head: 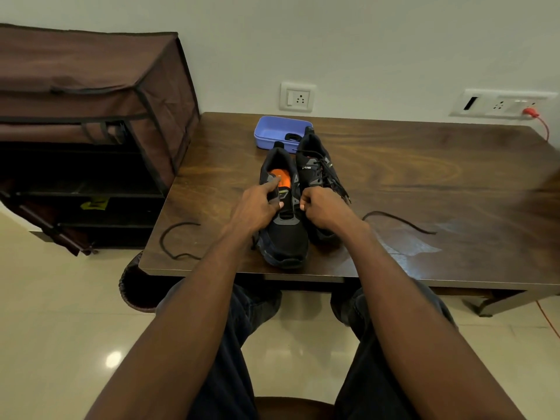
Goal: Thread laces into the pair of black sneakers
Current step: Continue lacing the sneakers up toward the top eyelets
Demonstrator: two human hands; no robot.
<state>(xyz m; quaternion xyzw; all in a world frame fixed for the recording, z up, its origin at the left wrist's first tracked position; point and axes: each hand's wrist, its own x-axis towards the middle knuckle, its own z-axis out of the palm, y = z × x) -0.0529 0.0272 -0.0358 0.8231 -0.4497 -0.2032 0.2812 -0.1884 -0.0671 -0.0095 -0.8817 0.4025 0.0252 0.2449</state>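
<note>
Leftmost, a brown fabric rack (91, 116) stands on the pale tiled floor (60, 313), its front flap rolled up, dark shelves inside. Its right side sits just beside the desk (409, 183), dark wood with strong grain and a glossy patch of reflection toward the right front.

One black lace (172, 244) trails over the desk's left front corner, looping past the edge. Left hand (257, 207) grips the left side of the near sneaker (283, 213), index finger extended up along the collar, thumb curled at the eyelet row. This shoe is unlaced, orange insole showing, toe pointing at the person. Right hand (324, 207) is clenched against the shoe's right eyelet side, fingertips pinched together; whether they grasp a lace end I cannot tell.

Second sneaker (321, 174) touches the first on its right, laced, lace ends loose on top. Behind both, a blue tray (272, 131) lies near the wall. A further length of lace (400, 221) curves across the desk right of the right wrist.

White wall (363, 40): one socket (298, 97) above the tray, a wider switch panel (503, 104) far right with a red plug (530, 112) and cord.
</note>
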